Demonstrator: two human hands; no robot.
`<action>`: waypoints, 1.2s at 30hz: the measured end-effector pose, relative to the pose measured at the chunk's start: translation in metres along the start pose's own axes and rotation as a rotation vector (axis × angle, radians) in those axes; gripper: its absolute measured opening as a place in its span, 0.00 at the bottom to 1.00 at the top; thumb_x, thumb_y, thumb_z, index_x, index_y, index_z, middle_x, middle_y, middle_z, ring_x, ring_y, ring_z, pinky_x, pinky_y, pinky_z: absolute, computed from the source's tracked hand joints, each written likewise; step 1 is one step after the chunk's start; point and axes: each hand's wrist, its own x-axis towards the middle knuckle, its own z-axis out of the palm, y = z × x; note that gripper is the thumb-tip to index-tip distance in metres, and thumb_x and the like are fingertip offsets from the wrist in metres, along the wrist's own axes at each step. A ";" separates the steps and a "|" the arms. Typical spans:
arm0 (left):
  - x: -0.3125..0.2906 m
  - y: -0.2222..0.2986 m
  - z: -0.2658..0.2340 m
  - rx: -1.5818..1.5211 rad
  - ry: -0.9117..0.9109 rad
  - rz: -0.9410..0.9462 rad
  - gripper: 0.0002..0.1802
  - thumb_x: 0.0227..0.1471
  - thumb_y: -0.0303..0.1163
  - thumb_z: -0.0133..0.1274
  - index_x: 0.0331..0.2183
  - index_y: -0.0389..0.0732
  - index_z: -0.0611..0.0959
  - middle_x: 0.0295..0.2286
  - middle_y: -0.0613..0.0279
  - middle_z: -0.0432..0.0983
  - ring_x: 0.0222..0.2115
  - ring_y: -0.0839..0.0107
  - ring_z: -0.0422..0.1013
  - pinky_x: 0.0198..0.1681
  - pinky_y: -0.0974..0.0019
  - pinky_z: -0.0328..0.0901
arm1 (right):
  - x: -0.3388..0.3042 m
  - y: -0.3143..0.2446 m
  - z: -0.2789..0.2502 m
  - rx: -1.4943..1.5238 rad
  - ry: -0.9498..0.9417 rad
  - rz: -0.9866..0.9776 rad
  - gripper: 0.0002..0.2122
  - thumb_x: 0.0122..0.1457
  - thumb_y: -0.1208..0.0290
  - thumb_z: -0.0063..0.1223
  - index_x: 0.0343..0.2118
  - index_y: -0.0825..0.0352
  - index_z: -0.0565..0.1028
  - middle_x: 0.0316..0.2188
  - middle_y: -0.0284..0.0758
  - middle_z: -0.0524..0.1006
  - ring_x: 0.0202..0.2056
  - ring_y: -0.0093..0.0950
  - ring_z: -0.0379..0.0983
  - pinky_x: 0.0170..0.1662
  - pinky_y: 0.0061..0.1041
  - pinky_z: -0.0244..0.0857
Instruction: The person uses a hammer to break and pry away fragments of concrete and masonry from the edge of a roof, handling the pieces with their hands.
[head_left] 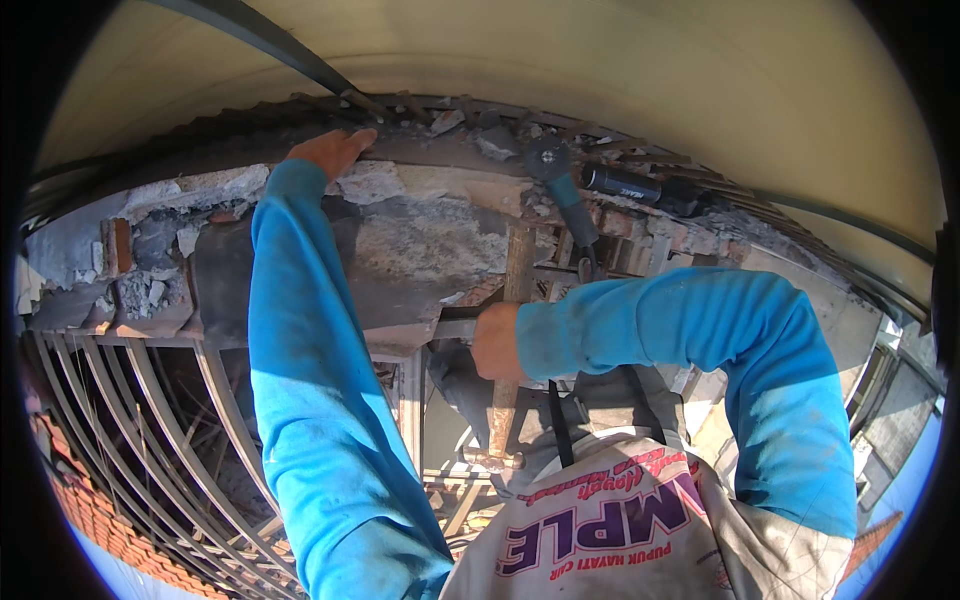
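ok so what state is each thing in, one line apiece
Left hand: palm down, at the wall's top
Right hand: closed around the wooden pole
Wooden pole: mottled, gripped
Wall: broken, plaster chipped
Rubble: loose, scattered
Grinder: not held; running or off, can't tell
Black cylinder: lying on its side

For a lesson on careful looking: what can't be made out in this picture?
Wooden pole, middle part: head view, behind the right hand.
Surface under the left hand: head view, covered by that hand.
Dark beam, upper end: head view, cut off by the top edge.
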 end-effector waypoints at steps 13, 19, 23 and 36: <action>-0.011 0.021 -0.009 0.167 -0.046 0.024 0.25 0.60 0.28 0.38 0.58 0.58 0.65 0.45 0.48 0.71 0.46 0.50 0.70 0.50 0.53 0.65 | -0.009 -0.038 0.023 0.129 0.035 -0.002 0.07 0.46 0.74 0.57 0.30 0.64 0.80 0.26 0.41 0.79 0.31 0.38 0.79 0.34 0.35 0.73; -0.018 0.014 -0.004 0.061 -0.087 0.008 0.25 0.62 0.30 0.36 0.59 0.60 0.64 0.47 0.49 0.70 0.46 0.48 0.71 0.50 0.48 0.66 | -0.001 0.096 -0.031 0.289 -0.188 0.186 0.13 0.38 0.68 0.65 0.29 0.67 0.80 0.25 0.41 0.80 0.31 0.40 0.78 0.35 0.35 0.73; -0.012 0.023 -0.016 0.104 -0.061 0.006 0.23 0.62 0.33 0.34 0.58 0.60 0.65 0.48 0.50 0.70 0.48 0.48 0.69 0.52 0.48 0.64 | -0.013 0.097 -0.003 0.131 0.321 0.624 0.11 0.43 0.76 0.57 0.33 0.67 0.78 0.26 0.45 0.79 0.30 0.44 0.78 0.35 0.40 0.72; 0.000 -0.003 0.017 -0.065 -0.011 -0.096 0.20 0.61 0.34 0.37 0.54 0.58 0.70 0.47 0.49 0.71 0.48 0.49 0.68 0.52 0.54 0.63 | -0.006 0.079 -0.026 0.102 -0.187 0.237 0.09 0.45 0.69 0.64 0.29 0.66 0.81 0.27 0.41 0.80 0.31 0.39 0.79 0.34 0.35 0.74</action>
